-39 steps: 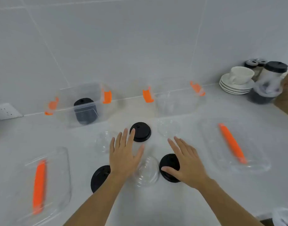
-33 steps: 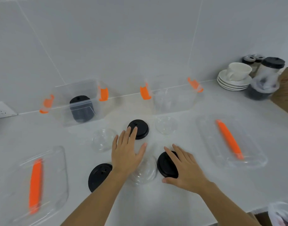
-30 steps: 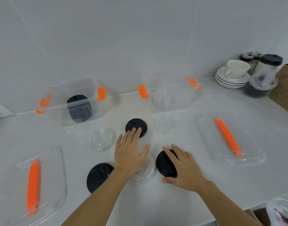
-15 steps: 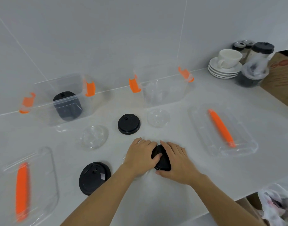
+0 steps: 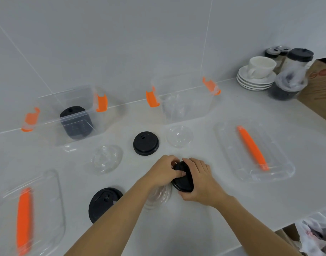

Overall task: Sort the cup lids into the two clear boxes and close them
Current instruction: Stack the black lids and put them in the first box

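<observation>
Closely together — left hand (image 5: 163, 172), right hand (image 5: 201, 182) round tilted black lid (image 5: 183, 180).

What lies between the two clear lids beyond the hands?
A black lid lies flat between the left clear lid and the right clear lid, touching neither, in the head view.

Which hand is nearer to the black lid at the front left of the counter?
Left. The left hand sits right of that black lid; the right hand lies farther right, beyond it.
</observation>
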Demonstrator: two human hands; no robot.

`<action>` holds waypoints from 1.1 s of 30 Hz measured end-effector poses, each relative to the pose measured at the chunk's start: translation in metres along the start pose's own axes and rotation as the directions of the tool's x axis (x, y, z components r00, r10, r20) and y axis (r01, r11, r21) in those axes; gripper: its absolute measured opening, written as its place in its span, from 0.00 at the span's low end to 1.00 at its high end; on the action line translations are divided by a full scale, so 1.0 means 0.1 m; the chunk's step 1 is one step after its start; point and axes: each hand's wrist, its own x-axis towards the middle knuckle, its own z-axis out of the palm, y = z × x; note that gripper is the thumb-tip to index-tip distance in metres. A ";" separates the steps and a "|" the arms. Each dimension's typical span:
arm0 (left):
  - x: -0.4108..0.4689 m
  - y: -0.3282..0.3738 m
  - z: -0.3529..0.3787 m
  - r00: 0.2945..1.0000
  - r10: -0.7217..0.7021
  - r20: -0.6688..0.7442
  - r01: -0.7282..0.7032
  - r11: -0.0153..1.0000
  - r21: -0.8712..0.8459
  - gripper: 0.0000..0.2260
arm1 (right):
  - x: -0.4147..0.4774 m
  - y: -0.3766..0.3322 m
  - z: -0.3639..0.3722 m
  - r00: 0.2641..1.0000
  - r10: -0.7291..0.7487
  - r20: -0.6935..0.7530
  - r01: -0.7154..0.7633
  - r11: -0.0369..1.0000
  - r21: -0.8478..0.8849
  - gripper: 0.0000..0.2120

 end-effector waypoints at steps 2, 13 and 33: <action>0.02 0.03 -0.04 0.999 0.023 -0.025 -0.024 0.998 -0.056 0.19 | 0.07 0.00 -0.06 0.999 -0.018 -0.027 0.018 1.000 -0.003 0.39; 0.06 0.09 -0.56 0.977 -0.067 -0.205 -0.050 0.855 -0.516 0.15 | 0.65 -0.17 -0.31 0.987 -0.143 -0.070 0.145 0.989 0.036 0.47; 0.06 -0.29 -0.94 0.719 -0.434 -0.543 -0.107 0.704 -0.703 0.10 | 1.50 -0.57 0.00 0.969 0.246 -0.037 -0.166 0.752 0.638 0.17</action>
